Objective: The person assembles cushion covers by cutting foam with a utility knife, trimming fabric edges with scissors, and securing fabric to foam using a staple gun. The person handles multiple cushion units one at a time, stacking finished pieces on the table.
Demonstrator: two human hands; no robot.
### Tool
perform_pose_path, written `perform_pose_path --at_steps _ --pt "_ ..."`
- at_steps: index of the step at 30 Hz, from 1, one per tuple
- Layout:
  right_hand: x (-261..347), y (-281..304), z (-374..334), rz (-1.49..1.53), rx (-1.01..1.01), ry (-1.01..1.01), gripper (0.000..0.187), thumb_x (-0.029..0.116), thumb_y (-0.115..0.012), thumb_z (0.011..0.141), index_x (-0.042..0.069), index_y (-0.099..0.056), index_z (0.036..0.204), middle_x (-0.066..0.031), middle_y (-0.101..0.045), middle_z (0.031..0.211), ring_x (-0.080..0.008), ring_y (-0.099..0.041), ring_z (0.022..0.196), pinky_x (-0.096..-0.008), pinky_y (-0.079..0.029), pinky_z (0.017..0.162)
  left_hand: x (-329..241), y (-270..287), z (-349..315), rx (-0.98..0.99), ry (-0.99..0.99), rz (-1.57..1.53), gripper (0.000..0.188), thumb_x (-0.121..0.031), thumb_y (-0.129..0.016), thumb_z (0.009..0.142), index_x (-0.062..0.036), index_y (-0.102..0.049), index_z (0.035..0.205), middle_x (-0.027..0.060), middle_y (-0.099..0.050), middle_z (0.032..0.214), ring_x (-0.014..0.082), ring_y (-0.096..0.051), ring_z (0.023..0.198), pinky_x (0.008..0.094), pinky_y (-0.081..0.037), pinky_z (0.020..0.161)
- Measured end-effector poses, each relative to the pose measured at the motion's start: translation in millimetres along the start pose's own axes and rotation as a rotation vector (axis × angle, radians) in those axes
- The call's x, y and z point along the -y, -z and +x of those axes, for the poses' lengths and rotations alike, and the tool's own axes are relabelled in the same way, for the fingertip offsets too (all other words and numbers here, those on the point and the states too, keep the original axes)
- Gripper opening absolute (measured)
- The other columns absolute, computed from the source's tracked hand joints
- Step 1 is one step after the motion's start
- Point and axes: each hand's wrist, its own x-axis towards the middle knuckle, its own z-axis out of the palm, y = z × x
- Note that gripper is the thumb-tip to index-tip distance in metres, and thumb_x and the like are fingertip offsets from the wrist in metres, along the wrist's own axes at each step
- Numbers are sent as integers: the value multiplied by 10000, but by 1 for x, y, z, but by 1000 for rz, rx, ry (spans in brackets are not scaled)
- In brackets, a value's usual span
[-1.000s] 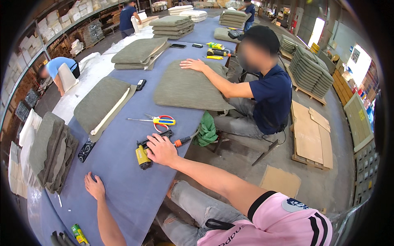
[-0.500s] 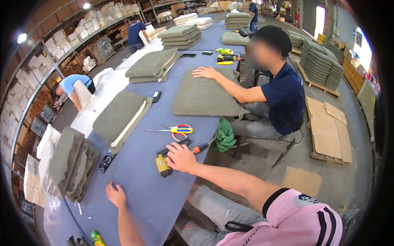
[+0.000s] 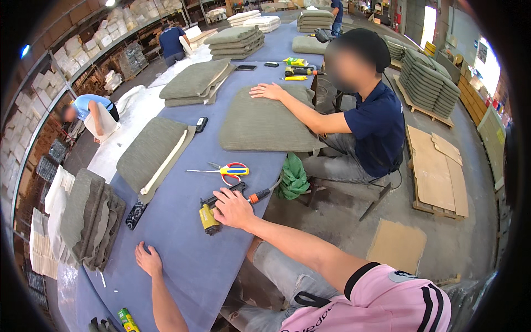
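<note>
My right hand [image 3: 234, 209] is closed over a yellow and black staple gun [image 3: 209, 220], which lies on its side on the blue tabletop [image 3: 185, 238]. An orange fitting [image 3: 258, 197] joins the gun to an air hose. My left hand [image 3: 148, 259] rests on the table with fingers apart and holds nothing. Beyond the gun lie red-handled scissors [image 3: 234, 166] and a yellow and blue screwdriver [image 3: 237, 172]. A grey-green cushion cover with a pale strip [image 3: 152, 152] lies farther off to the left, and a black patterned object [image 3: 135, 214] sits near it.
Folded grey-green covers [image 3: 91, 218] are stacked at the left edge. Across the table's right side a co-worker [image 3: 368, 124] has a hand on a large grey-green cushion [image 3: 265, 124]. Green cloth [image 3: 293, 177] hangs by the edge. A green tube [image 3: 128, 320] lies at the near left.
The whole view has shifted a little, so things sit farther left and higher. Both my hands keep their places on the table. The far-left person in light blue has moved slightly.
</note>
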Motion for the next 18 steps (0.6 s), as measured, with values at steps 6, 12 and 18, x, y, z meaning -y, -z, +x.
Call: perform_pose_path --at_steps 6,12,18 --pt "-4 0 2 -28 -21 18 309 332 -668 964 42 -775 953 -138 -719 1411 -337 -600 1378 -483 -512 1046 -4 1 -2 12 -1 -21 474 -287 -595 1060 -129 -590 1506 151 -542 1631 335 -440 1557 497 -308 1302" --pt "4 0 -3 -12 -45 24 312 343 -683 956 42 -763 928 -150 -717 1406 -338 -616 1350 -477 -513 1034 3 4 -1 5 0 -7 476 -291 -589 1061 -126 -587 1508 147 -530 1645 335 -437 1561 497 -317 1298" --pt "1 -3 -2 -2 -21 19 320 349 -681 967 41 -758 934 -154 -709 1417 -346 -588 1380 -490 -506 1044 10 -1 2 -29 -27 -16 469 -300 -599 1058 -106 -609 1485 169 -565 1608 352 -473 1534 510 -342 1277"
